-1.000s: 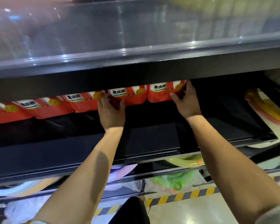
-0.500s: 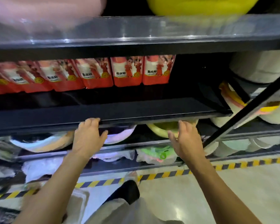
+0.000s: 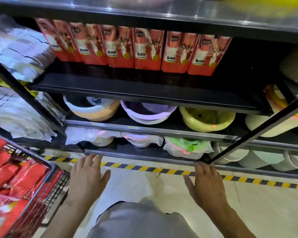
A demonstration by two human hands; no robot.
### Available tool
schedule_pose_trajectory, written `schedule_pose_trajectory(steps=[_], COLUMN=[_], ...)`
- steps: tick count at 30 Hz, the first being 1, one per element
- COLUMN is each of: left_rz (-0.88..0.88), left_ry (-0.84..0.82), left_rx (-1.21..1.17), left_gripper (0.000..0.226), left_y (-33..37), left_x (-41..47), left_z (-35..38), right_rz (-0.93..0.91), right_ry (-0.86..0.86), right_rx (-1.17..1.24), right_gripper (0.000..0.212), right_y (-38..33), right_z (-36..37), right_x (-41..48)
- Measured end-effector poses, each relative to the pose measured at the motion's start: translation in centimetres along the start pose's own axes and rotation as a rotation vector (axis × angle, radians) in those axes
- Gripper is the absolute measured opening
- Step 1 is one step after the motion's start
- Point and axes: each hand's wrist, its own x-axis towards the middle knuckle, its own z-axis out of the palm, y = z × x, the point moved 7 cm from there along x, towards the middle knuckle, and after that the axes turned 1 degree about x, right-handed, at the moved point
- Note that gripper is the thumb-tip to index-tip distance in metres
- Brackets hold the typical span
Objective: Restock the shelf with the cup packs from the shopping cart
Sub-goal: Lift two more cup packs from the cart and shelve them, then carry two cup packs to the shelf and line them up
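Shelving unit (image 3: 162, 23): black metal, several tiers, fills the upper view.

Floor (image 3: 248, 203): pale glossy tile. A yellow-and-black hazard stripe (image 3: 144, 168) runs along the foot of the unit.

Shopping cart (image 3: 46, 184): lower left, dark wire basket, just beside the unit's left end. It carries red packs (image 3: 15, 179) lying flat and heaped. Blur hides their print.

Shelf (image 3: 144, 86): black board, second tier from the top in view. Cup packs (image 3: 148, 50) stand in one row along its back, upright, side by side and touching. They are red-orange with white panels. The rightmost pack leans a little to the left. The front strip of the board is bare, and the space right of the row is dark.

Clear-wrapped stacks (image 3: 19, 48): left of the row, beyond a slanting black post.

Tier below: three basins side by side, an orange basin (image 3: 93, 110), a purple basin (image 3: 148, 112) and a yellow-green basin (image 3: 206, 119). The lowest tier holds film-wrapped basins (image 3: 187, 148).

Left hand (image 3: 88, 179): palm down over the floor, near the cart's corner, fingertips at the lowest tier's front edge. Grip slack, fingers straight and slightly spread, holding nothing.

Right hand (image 3: 205, 186): level with the left and well apart from it, palm down, fingertips near the foot of a black upright (image 3: 258, 129). Grip likewise spread flat, nothing held.
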Motion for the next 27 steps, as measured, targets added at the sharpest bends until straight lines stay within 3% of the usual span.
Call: schedule_pose_trajectory(steps=[5, 8, 11, 17, 21, 27], left_rz=[-0.096, -0.189, -0.319, -0.588, -0.767, -0.903], left_ry=[0.015, 0.025, 0.031, 0.018, 0.031, -0.004], left_rx=[-0.044, -0.042, -0.020, -0.020, -0.036, -0.058], left_gripper=[0.066, 0.064, 0.069, 0.066, 0.053, 0.073], left_y=[-8.2, -14.8, -22.2, -34.9, -40.4, -45.8], left_x=[-5.0, -8.9, -13.2, -21.2, -25.5, -27.7], left_z=[-0.1, -0.1, 0.0, -0.6, -0.6, 1.3], right_rz=[-0.195, -0.311, -0.331, -0.493, -0.570, -0.723], right_ry=[0.096, 0.134, 0.063, 0.076, 0.015, -0.017], right_rx=[0.009, -0.007, -0.024, 0.032, 0.007, -0.006], right_gripper=[0.056, 0.067, 0.061, 0.062, 0.051, 0.046], right_y=[-9.1, -16.4, -24.1, -36.6, -43.0, -53.1], right_z=[-1.0, -1.7, -2.5, -0.4, 1.3, 2.9], right_x=[-0.3, -0.5, -1.7, -4.1, -5.5, -3.2])
